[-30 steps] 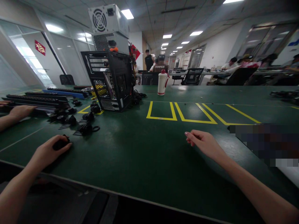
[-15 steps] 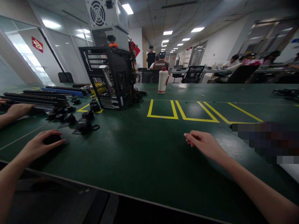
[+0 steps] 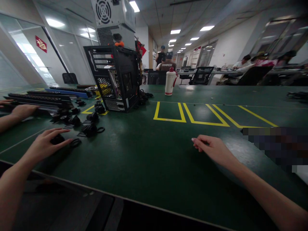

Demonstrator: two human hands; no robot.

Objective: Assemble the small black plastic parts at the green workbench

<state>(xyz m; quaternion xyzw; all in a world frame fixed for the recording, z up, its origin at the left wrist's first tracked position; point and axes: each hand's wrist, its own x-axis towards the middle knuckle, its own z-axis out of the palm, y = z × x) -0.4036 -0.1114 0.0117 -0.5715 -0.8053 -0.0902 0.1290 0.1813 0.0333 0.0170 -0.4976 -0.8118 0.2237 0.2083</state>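
At the left of the green table point(image 3: 144, 166), my left hand point(image 3: 45, 144) curves over a coiled black cable point(image 3: 57, 139), thumb and fingers apart. The cable rests on the tabletop, and its loop sticks out past my fingertips. Beyond it sit several more black cable bundles point(image 3: 89, 129). My right hand point(image 3: 211, 146) lies over the right part of the table, fingers curled in and thumb against them, with nothing visible in it. A pixelated patch is to its right.
An open black computer case point(image 3: 117, 80) stands behind the bundles, with grey power supplies point(image 3: 115, 19) stacked on top. Another person's hand point(image 3: 25, 110) is by long black strips point(image 3: 38, 101) at far left. A white bottle point(image 3: 170, 83) stands behind yellow tape outlines point(image 3: 169, 120).
My left hand's fingers have spread apart, uncovering more of the black cable and its loop. My right hand stays as it was. The whole view has shifted slightly.
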